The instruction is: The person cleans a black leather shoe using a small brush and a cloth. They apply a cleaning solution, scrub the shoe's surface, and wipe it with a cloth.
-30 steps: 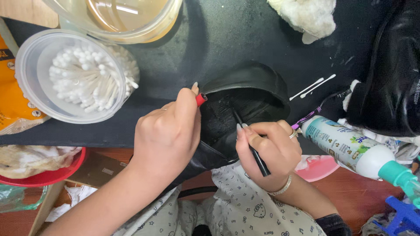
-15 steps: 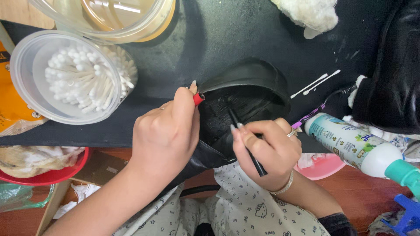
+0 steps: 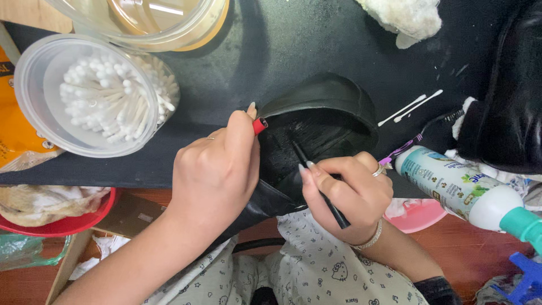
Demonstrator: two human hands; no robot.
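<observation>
Your right hand [image 3: 347,192] pinches thin black brush [image 3: 319,183], tip inside black shoe [image 3: 322,121]. Your left hand [image 3: 217,169] grips shoe's edge at table [image 3: 293,39] front, small red piece [image 3: 259,125] at fingertips. Beyond: tub of cotton swabs [image 3: 99,93].

Your left hand [image 3: 212,169] grips a black, glossy leather shoe [image 3: 316,127] by the edge of its opening, holding it at the near edge of the dark tabletop [image 3: 271,51] with the opening turned up toward you and the dark insole showing. Pinched at your left thumb tip is a small red-tipped piece [image 3: 259,125], touching the shoe's rim. Your right hand [image 3: 347,189] holds a thin black stick-like tool [image 3: 319,186] like a pen, slanted, its tip down inside the shoe.
</observation>
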